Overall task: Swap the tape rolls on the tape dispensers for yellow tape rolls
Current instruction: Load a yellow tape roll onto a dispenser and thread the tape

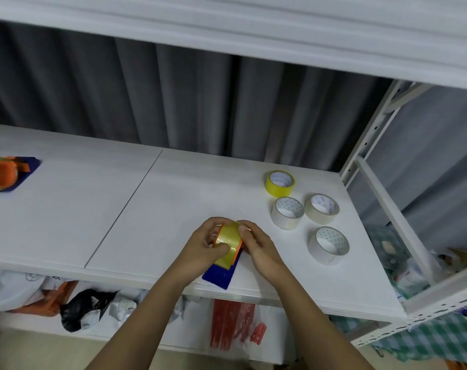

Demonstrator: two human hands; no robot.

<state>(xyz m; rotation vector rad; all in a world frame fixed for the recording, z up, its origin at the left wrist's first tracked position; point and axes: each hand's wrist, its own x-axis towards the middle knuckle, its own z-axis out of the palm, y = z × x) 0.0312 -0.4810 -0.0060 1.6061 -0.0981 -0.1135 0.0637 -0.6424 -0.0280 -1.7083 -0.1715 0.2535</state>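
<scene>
Yellow tape roll (228,243) sits on the orange hub of a blue tape dispenser (219,275) at the near edge of the white shelf (120,209), held between both hands. Left hand (204,251) curls its fingers over the top of the roll, the thumb pressed on its face. Right hand (257,249) grips the roll's right side, thumb on its upper edge. To the right stands a spare yellow tape roll (279,183), and near it three whitish tape rolls (287,213) (322,208) (328,245), apart from each other. Far left, a second blue dispenser (2,173) carries a yellow roll around an orange hub. Behind hangs a grey curtain (173,97); bags (85,308) lie on the lower shelf.
</scene>
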